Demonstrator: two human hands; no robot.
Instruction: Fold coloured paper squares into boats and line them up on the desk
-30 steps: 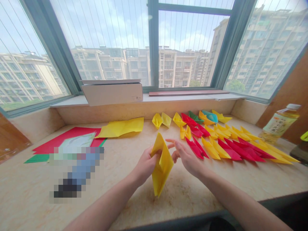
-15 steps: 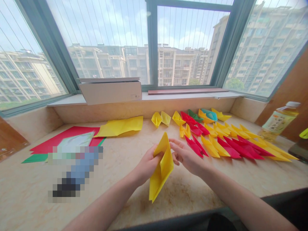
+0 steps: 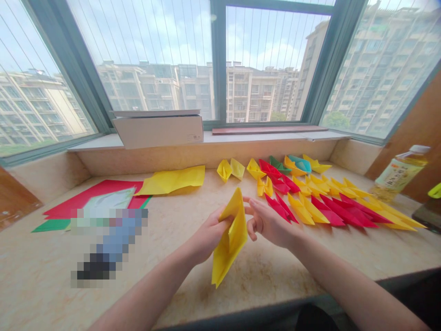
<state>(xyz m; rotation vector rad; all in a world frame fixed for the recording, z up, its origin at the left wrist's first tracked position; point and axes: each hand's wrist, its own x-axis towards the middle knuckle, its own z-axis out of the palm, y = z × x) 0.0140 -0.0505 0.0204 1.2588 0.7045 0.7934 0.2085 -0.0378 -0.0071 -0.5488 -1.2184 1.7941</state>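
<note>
While tall windows (image 3: 151, 46) are seen at the back, a pale table (image 3: 165, 220) is set below them. On its right, many red and yellow paper boats (image 3: 330, 212) are lined up. On its left, a red sheet (image 3: 103, 189) is spread. In the middle, a folded yellow paper (image 3: 231, 248) is held up on a slant above the table. It is pinched by the left hand (image 3: 210, 234), with the thumb at its fold. The right hand (image 3: 272, 223) is held close to its other edge, some fingers bent; whether the paper is touched there cannot be told.
</note>
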